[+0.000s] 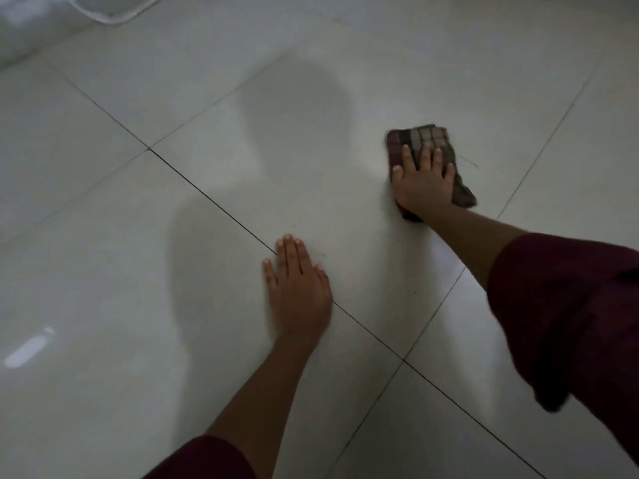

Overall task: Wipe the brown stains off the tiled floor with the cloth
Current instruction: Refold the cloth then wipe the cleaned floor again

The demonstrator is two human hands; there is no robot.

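Both hands lie flat and well apart on the tiled floor (103, 209). The right hand (426, 183) presses down on the cloth (423, 136) with its fingers straight and spread, the palm covering the near half of the fabric. That cloth is a dark checked rag in brown, maroon and tan, folded, lying on a pale tile in the right part of the view. The left hand (298, 288) rests open on the bare floor nearer the person, fingers straight and close together, its fingertips reaching a dark grout line (193, 183). Dark maroon sleeves (567, 312) cover both arms above the forearms. A few tiny dark specks show on the tile between the two hands. White fabric (103, 10) sits at the top left edge.
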